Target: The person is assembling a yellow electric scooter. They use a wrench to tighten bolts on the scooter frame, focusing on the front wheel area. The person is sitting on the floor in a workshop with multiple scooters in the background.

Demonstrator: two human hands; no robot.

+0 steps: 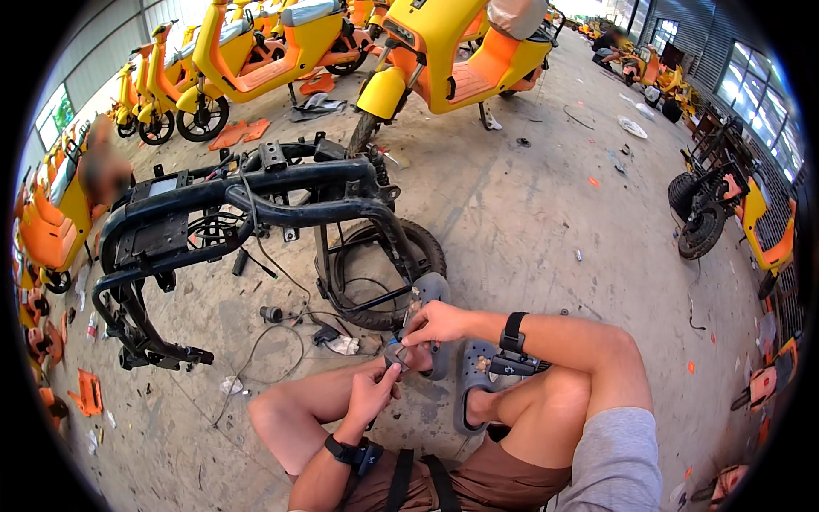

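Observation:
My left hand (370, 396) is closed, its thumb and fingers pinching a small dark grey part (393, 354). Just above it, the fingers of my right hand (437, 322) are pinched together at the same part, near a thin piece with a bit of blue. The exact kind of these small pieces cannot be made out. Both hands are in front of my shoes, close to a stripped black scooter frame (317, 177) that lies on the floor. Its wheel (435, 247) and several loose cables (300, 341) are just beyond my hands.
Yellow and orange scooters (465, 81) stand in rows at the back and left. A partly dismantled scooter (704, 226) is at the right. Orange panels (88, 392) and small scraps litter the concrete floor. One person (104, 162) is at the left, another (607, 47) far back.

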